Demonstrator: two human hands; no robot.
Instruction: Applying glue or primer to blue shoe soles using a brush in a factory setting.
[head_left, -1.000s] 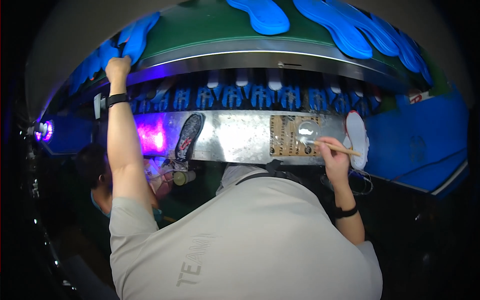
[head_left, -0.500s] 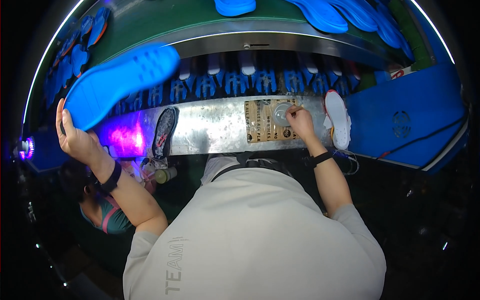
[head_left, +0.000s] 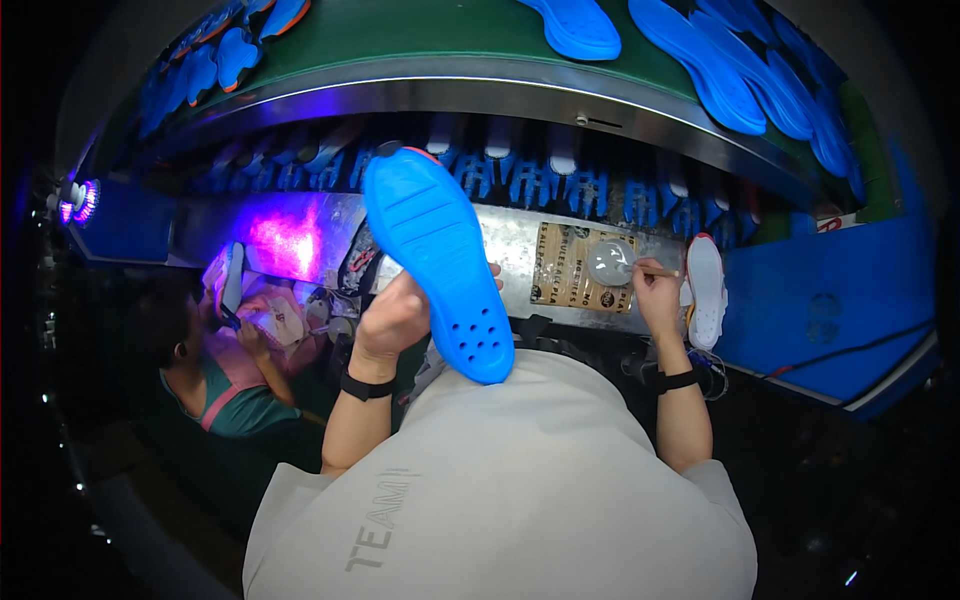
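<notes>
My left hand (head_left: 392, 315) grips a blue shoe sole (head_left: 425, 235) from behind, its fingertips showing past the right edge. The sole is tilted over the bench and my lap, with grooves at the far end and small holes at the near end. In my right hand (head_left: 657, 300), the fingers pinch a thin brush-like tool (head_left: 662, 271) with a light wooden handle; its tip is at the round dish (head_left: 610, 262) of clear or whitish stuff. That dish sits on a printed brown cardboard sheet (head_left: 560, 275). A white sole with a red edge (head_left: 707, 285) stands right of my right hand.
A metal bench (head_left: 515, 240) runs across, with a dark shoe piece (head_left: 360, 262) on it. Behind are blue clamps (head_left: 530, 185) and a green conveyor (head_left: 440, 35) bearing several blue soles (head_left: 700, 60). A seated co-worker (head_left: 235, 385) at left handles a shoe. A blue housing (head_left: 800, 300) stands right.
My left hand has brought the blue sole from the far left to the middle, turning it upright. My right hand stays by the dish, now lower, with the tool's handle visible. The view has shifted left.
</notes>
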